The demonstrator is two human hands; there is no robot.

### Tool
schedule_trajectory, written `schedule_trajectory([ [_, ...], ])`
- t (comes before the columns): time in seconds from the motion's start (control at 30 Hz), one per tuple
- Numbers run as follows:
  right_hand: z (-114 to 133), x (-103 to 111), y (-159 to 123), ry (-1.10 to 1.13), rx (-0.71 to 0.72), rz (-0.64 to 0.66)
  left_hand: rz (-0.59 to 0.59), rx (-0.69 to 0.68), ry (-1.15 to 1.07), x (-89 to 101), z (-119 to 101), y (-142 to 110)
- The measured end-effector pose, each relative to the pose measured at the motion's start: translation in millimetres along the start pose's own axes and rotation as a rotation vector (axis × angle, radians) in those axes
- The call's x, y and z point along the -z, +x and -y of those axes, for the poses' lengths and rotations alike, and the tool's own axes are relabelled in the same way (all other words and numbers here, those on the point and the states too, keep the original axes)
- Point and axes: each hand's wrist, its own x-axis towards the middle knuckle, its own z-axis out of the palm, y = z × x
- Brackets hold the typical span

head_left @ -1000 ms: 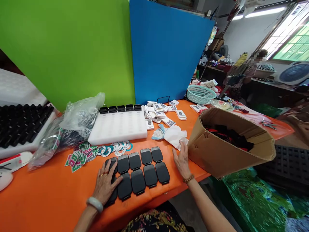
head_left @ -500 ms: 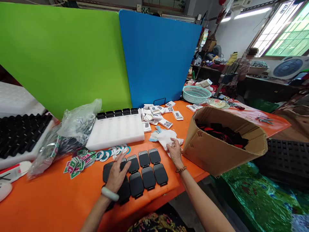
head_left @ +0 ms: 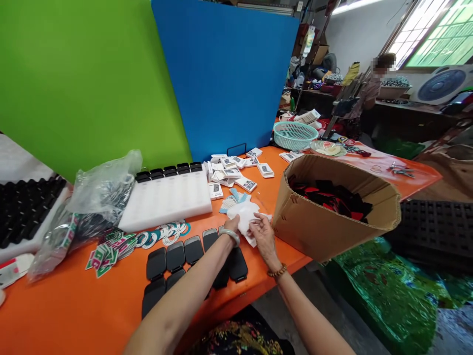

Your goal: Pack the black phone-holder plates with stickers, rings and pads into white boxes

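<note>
Both my hands meet on a crumpled white cloth (head_left: 242,216) on the orange table (head_left: 74,305). My left hand (head_left: 233,226), with a pale bangle on the wrist, reaches across and pinches the cloth's near edge. On its right side my right hand (head_left: 260,234), a bead bracelet at the wrist, closes its fingers on the same cloth. Two rows of black oval cases (head_left: 173,260) lie under my left forearm, which hides part of them. An open cardboard box (head_left: 314,227) with black and red items stands just right of my hands.
A white foam tray (head_left: 166,199) holding black cases along its back, a plastic bag (head_left: 99,190), green stickers (head_left: 107,249) and small white packs (head_left: 236,172) lie behind. A teal basket (head_left: 293,134) and green and blue boards (head_left: 221,74) stand farther back. A person sits far right.
My left hand left the black cases and crossed right to the white cloth. My right hand closed on the cloth. The view shifted right.
</note>
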Motion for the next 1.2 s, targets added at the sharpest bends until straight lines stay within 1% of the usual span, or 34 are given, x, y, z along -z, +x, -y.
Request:
schedule_trajectory([
  [0.07, 1.6, 11.2, -2.1, -0.058, 0.093, -0.100, -0.081, 0.001, -0.018, 3.9, 1.3, 5.8],
  [0.13, 3.8, 22.9, -3.9, -0.197, 0.215, -0.159, -0.123, 0.008, -0.033, 9.6, -0.1, 5.8],
  [0.17, 5.1, 27.6, -4.7, -0.284, 0.274, -0.148, -0.126, 0.012, -0.038, 12.3, -1.3, 3.9],
  [0.23, 8.0, 33.0, -6.5, -0.454, 0.377, -0.066, -0.105, 0.012, -0.040, 16.2, -4.0, -3.3],
  [0.3, 10.7, 32.3, -8.2, -0.600, 0.457, 0.000, -0.066, 0.004, -0.036, 18.3, -6.6, -13.3],
  [0.4, 11.8, 23.3, -11.5, -0.759, 0.494, 0.044, -0.007, -0.025, -0.013, 19.8, -9.6, -29.4],
  [0.5, 8.2, 10.9, -15.0, -0.816, 0.478, 0.059, 0.045, -0.061, 0.033, 21.7, -11.0, -43.0],
  [0.57, 4.7, 3.4, -16.8, -0.770, 0.440, 0.052, 0.067, -0.077, 0.068, 23.4, -11.1, -49.5],
  [0.63, 2.1, -2.1, -17.9, -0.655, 0.352, 0.039, 0.080, -0.092, 0.090, 25.5, -11.3, -54.4],
  [0.67, 1.5, -3.9, -18.3, -0.569, 0.286, 0.043, 0.089, -0.104, 0.093, 26.6, -11.6, -56.4],
  [0.77, 2.3, -6.1, -19.9, -0.180, 0.032, 0.085, 0.138, -0.148, 0.064, 29.9, -13.8, -61.6],
  [0.83, 3.9, -6.0, -21.3, 0.022, -0.084, 0.102, 0.175, -0.153, 0.042, 31.2, -15.4, -65.0],
  [0.87, 4.6, -5.9, -22.1, 0.073, -0.114, 0.100, 0.186, -0.149, 0.040, 31.4, -15.8, -66.7],
  [0.93, 6.0, -6.3, -23.5, 0.095, -0.141, 0.095, 0.196, -0.167, 0.056, 31.3, -15.3, -69.7],
  [1.07, 9.1, -9.3, -25.5, 0.136, -0.203, 0.103, 0.207, -0.291, 0.139, 33.1, -9.6, -69.6],
  [1.2, 15.6, -10.8, -26.4, 0.221, -0.224, 0.087, 0.167, -0.304, 0.176, 37.8, -6.3, -64.2],
])
